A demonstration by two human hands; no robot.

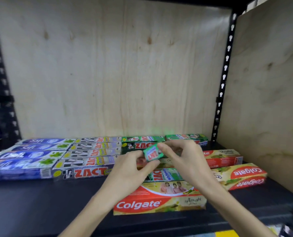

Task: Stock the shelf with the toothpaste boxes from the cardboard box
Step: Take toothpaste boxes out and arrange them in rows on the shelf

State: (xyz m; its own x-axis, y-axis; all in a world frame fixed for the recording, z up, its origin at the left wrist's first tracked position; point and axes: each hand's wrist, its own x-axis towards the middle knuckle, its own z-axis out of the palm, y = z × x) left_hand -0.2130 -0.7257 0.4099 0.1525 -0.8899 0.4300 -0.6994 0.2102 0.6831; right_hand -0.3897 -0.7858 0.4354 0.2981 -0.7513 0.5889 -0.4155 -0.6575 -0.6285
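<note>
A green Zact toothpaste box (152,153) is held end-on above the dark shelf (39,199). My left hand (131,170) pinches its near end from the left, and my right hand (181,154) grips it from the right. Under my hands lie another green Zact box (166,174) and a red Colgate box (159,200). More green Zact boxes (142,142) sit at the back. The cardboard box is out of view.
Blue Safi boxes (22,159) and grey Zact boxes (91,156) lie in rows on the left. Red Colgate boxes (241,175) lie at the right. A plywood panel (108,65) backs the shelf, with black slotted uprights (225,69) at the sides.
</note>
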